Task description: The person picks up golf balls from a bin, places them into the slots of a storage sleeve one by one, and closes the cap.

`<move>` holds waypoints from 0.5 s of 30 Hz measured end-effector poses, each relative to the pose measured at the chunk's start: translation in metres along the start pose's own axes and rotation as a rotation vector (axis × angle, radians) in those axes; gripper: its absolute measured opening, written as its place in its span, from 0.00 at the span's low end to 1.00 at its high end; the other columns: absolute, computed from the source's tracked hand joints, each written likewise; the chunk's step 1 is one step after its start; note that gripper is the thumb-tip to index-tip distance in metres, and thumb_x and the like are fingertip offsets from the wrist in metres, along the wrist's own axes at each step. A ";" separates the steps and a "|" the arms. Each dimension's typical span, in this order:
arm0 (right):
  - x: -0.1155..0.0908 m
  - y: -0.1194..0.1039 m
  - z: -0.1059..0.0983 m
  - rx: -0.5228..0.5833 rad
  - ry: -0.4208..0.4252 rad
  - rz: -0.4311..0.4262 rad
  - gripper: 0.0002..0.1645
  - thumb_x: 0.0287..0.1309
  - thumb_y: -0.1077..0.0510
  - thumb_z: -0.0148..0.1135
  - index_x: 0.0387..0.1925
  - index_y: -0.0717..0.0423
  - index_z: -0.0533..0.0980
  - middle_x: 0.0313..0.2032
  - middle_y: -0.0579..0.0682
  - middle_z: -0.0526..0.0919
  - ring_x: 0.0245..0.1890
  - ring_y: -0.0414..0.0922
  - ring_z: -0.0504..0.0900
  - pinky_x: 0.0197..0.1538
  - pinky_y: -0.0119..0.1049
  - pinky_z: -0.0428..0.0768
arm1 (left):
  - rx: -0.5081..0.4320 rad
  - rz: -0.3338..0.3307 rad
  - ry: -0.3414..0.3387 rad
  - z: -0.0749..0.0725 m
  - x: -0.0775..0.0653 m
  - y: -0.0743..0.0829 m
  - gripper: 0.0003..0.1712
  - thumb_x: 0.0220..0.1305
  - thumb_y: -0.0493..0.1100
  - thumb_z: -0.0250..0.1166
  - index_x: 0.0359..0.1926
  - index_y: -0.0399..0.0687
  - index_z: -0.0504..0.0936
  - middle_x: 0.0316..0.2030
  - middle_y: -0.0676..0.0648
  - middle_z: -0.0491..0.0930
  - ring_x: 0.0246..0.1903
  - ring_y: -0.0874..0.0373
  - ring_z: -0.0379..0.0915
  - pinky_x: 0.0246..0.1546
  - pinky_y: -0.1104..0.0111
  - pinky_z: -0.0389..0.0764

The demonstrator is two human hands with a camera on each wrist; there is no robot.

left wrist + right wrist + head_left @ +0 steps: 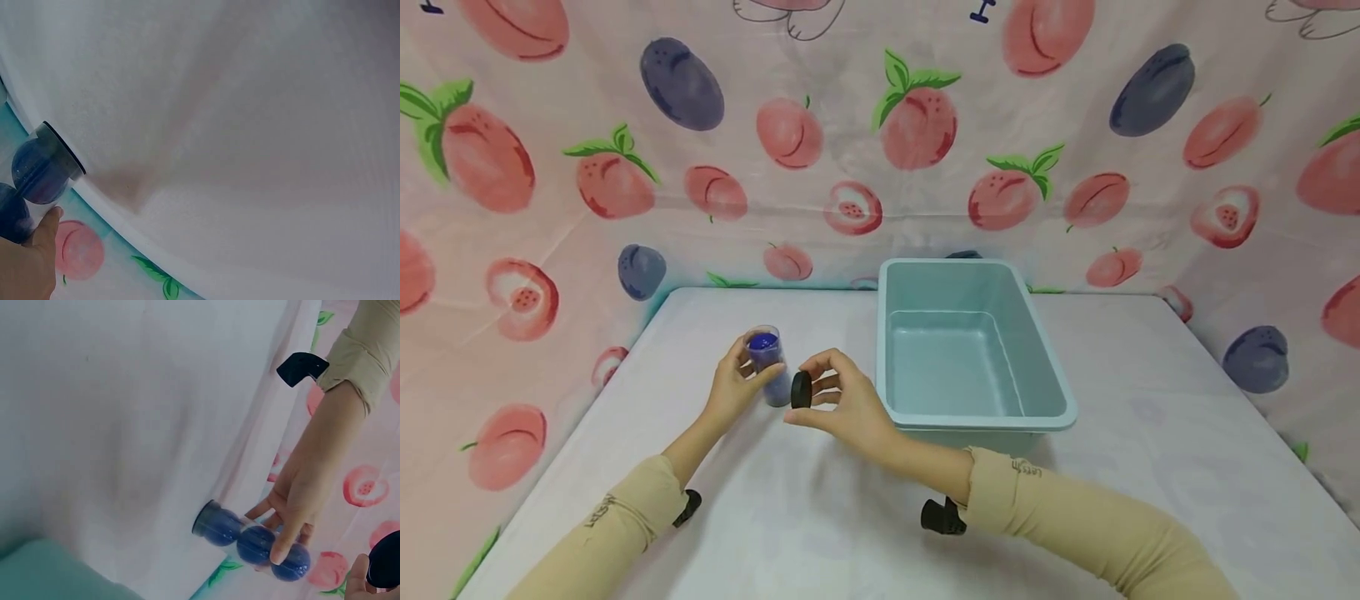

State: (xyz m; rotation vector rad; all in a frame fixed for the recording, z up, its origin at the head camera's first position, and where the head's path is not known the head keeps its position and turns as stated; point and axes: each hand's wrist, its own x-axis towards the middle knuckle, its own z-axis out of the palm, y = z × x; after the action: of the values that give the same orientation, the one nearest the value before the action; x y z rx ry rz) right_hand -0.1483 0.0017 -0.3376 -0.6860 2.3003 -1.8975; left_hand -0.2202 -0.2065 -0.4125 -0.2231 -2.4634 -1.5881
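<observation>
A clear tube of blue balls [769, 367] stands close over the white table, its top uncovered and a ball showing at the mouth. My left hand [734, 383] grips it round the upper part. In the right wrist view, several blue balls [255, 545] show in a row through the tube wall, with a black base at the far end. Right beside the tube, my right hand [853, 406] pinches a round black lid [801, 390] between thumb and fingers, held on edge. Only the left thumb side [37, 259] shows in the left wrist view.
A light blue-green plastic basin [976, 421] stands on the table to the right of both hands. A fruit-print cloth [850, 125] hangs behind the white-covered table [820, 533]. Black wrist cameras [943, 517] are strapped at the sleeves.
</observation>
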 end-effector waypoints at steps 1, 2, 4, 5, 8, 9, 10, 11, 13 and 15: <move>0.000 -0.002 -0.002 -0.003 0.001 -0.001 0.28 0.44 0.65 0.73 0.47 0.58 0.70 0.46 0.55 0.76 0.41 0.43 0.79 0.47 0.29 0.81 | -0.004 -0.002 -0.003 0.000 0.000 0.000 0.34 0.58 0.35 0.66 0.63 0.35 0.62 0.53 0.28 0.74 0.56 0.36 0.70 0.60 0.48 0.69; 0.000 -0.004 -0.003 -0.005 0.000 -0.003 0.27 0.44 0.64 0.73 0.47 0.58 0.70 0.46 0.55 0.76 0.41 0.43 0.79 0.47 0.29 0.81 | -0.008 -0.007 -0.005 0.001 0.001 0.000 0.34 0.58 0.35 0.66 0.64 0.35 0.62 0.54 0.28 0.74 0.57 0.36 0.70 0.60 0.48 0.69; 0.001 -0.009 -0.006 -0.014 -0.004 -0.007 0.27 0.45 0.64 0.73 0.47 0.58 0.71 0.47 0.55 0.76 0.41 0.44 0.79 0.47 0.29 0.80 | -0.012 -0.011 -0.012 0.001 0.000 -0.001 0.34 0.58 0.35 0.65 0.64 0.35 0.62 0.55 0.28 0.73 0.57 0.36 0.69 0.61 0.48 0.68; 0.001 -0.011 -0.008 -0.016 -0.008 -0.012 0.26 0.46 0.64 0.72 0.47 0.58 0.71 0.47 0.55 0.76 0.41 0.44 0.80 0.47 0.28 0.80 | -0.014 -0.012 -0.014 0.001 0.000 -0.001 0.34 0.59 0.34 0.65 0.64 0.35 0.62 0.55 0.28 0.73 0.58 0.35 0.69 0.61 0.48 0.68; 0.002 -0.018 -0.012 -0.031 -0.024 -0.030 0.26 0.47 0.63 0.72 0.48 0.58 0.72 0.47 0.55 0.77 0.41 0.45 0.80 0.47 0.28 0.80 | -0.021 -0.013 -0.016 0.001 0.000 0.000 0.34 0.59 0.34 0.65 0.64 0.35 0.62 0.55 0.28 0.72 0.58 0.35 0.69 0.60 0.49 0.69; 0.003 -0.021 -0.014 -0.039 -0.032 -0.036 0.26 0.47 0.62 0.72 0.48 0.58 0.72 0.47 0.55 0.77 0.41 0.45 0.80 0.47 0.28 0.80 | -0.021 -0.011 -0.018 0.001 0.000 0.000 0.34 0.59 0.34 0.65 0.64 0.35 0.62 0.55 0.28 0.72 0.58 0.36 0.69 0.61 0.49 0.69; 0.003 -0.023 -0.015 -0.049 -0.041 -0.041 0.26 0.47 0.62 0.72 0.49 0.58 0.72 0.48 0.55 0.77 0.41 0.44 0.80 0.47 0.28 0.80 | -0.022 -0.011 -0.018 0.001 0.000 0.000 0.34 0.59 0.34 0.65 0.64 0.35 0.62 0.56 0.28 0.72 0.59 0.36 0.68 0.61 0.50 0.69; 0.003 -0.026 -0.016 -0.063 -0.052 -0.048 0.26 0.48 0.61 0.71 0.49 0.58 0.73 0.48 0.54 0.78 0.41 0.44 0.80 0.47 0.27 0.80 | -0.025 -0.015 -0.018 0.001 0.000 0.001 0.34 0.59 0.33 0.65 0.64 0.36 0.62 0.56 0.29 0.72 0.59 0.37 0.68 0.61 0.50 0.69; 0.004 -0.032 -0.019 -0.094 -0.072 -0.065 0.26 0.49 0.60 0.71 0.50 0.59 0.73 0.48 0.54 0.79 0.41 0.45 0.80 0.47 0.27 0.80 | -0.026 -0.023 -0.024 0.000 -0.001 0.002 0.34 0.59 0.33 0.65 0.64 0.36 0.62 0.57 0.29 0.72 0.59 0.38 0.68 0.61 0.52 0.69; 0.006 -0.038 -0.021 -0.129 -0.084 -0.089 0.26 0.49 0.60 0.70 0.51 0.59 0.73 0.48 0.53 0.79 0.42 0.45 0.80 0.47 0.27 0.80 | -0.031 -0.028 -0.036 -0.001 -0.001 0.003 0.33 0.59 0.33 0.64 0.64 0.37 0.62 0.58 0.30 0.71 0.60 0.38 0.67 0.62 0.52 0.68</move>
State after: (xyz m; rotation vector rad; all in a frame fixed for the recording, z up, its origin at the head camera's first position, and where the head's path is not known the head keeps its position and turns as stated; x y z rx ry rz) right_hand -0.1497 0.0134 -0.2954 -0.8796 2.3933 -1.7300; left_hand -0.2189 -0.2060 -0.4096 -0.2249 -2.4804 -1.6481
